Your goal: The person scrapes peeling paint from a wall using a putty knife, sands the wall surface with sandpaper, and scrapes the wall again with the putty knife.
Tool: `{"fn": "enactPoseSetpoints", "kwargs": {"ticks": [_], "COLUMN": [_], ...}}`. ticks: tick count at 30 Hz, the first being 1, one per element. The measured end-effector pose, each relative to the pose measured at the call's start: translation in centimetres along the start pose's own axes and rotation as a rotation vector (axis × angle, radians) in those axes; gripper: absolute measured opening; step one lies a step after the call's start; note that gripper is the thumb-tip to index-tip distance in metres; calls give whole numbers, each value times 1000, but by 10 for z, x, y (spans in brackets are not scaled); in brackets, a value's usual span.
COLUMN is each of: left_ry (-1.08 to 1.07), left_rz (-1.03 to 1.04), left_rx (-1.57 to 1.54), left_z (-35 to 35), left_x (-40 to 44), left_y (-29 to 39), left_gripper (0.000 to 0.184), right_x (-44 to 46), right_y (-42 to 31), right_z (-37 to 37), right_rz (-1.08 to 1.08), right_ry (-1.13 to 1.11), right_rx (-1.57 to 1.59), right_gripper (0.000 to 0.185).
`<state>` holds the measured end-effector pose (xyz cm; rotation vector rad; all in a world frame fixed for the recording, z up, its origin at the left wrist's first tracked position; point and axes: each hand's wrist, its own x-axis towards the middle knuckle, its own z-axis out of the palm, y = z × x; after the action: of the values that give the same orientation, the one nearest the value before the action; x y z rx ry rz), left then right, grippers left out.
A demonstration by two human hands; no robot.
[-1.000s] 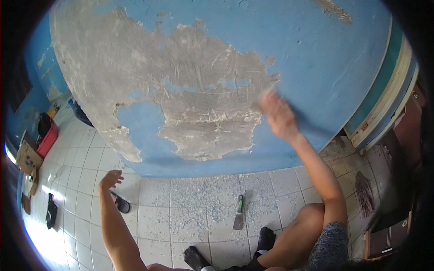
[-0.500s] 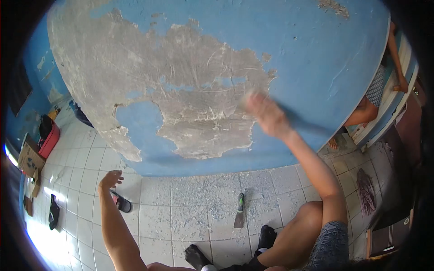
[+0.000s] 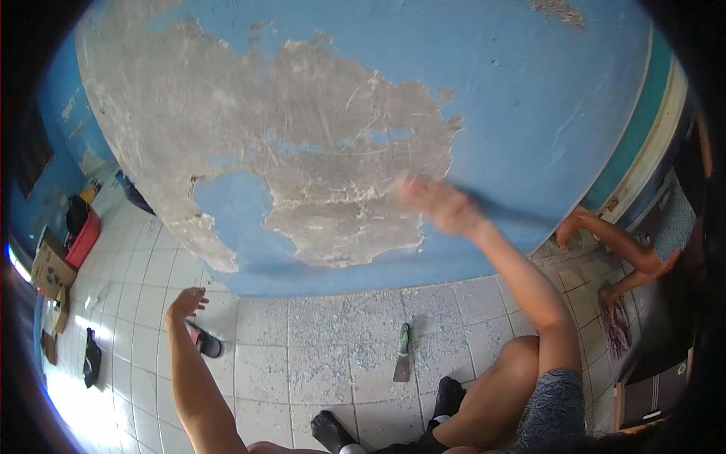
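My right hand [image 3: 442, 206] is against the blue wall [image 3: 529, 113], at the right edge of a large bare grey patch [image 3: 325, 106]. Motion blurs its fingers, which look pressed together around a pale, flat-looking thing I cannot make out. Lower left, my left hand [image 3: 187, 303] hangs in the air with fingers apart and nothing in it, near a dark slipper [image 3: 206, 342]. A putty knife [image 3: 403, 352] with a green and black handle lies on the tiles, blade toward me, between the wall and my feet.
Paint flakes [image 3: 325, 333] litter the tiles along the wall. At left are a red basket [image 3: 85, 236], a cardboard box [image 3: 53, 266] and a black item [image 3: 91, 357]. Another person's arm [image 3: 616, 242] and a purplish cloth [image 3: 618, 333] are at right.
My right hand has shifted slightly left and down along the wall. My left hand stays about where it was. The other person at right has bent low, one hand reaching the cloth.
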<state>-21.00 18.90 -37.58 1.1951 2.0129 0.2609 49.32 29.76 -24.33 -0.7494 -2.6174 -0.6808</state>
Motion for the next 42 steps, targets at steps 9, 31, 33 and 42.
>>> {"fn": "enactPoseSetpoints", "kwargs": {"ticks": [9, 31, 33, 42], "left_ry": [11, -9, 9, -37], "left_rz": [-25, -30, -17, 32], "left_rx": [-23, -30, -25, -72], "left_z": [4, 8, 7, 4], "left_x": [-8, -1, -1, 16], "left_y": [7, 8, 10, -1], "left_gripper": [54, 55, 53, 59], "right_x": [-58, -28, -32, -43], "right_y": [-17, 24, 15, 27], "right_z": [49, -21, -1, 4], "right_rz": [-230, 218, 233, 66], "right_ry": [-64, 264, 340, 147], "right_rx": [-511, -372, -230, -400], "right_gripper": [62, 63, 62, 61]}}
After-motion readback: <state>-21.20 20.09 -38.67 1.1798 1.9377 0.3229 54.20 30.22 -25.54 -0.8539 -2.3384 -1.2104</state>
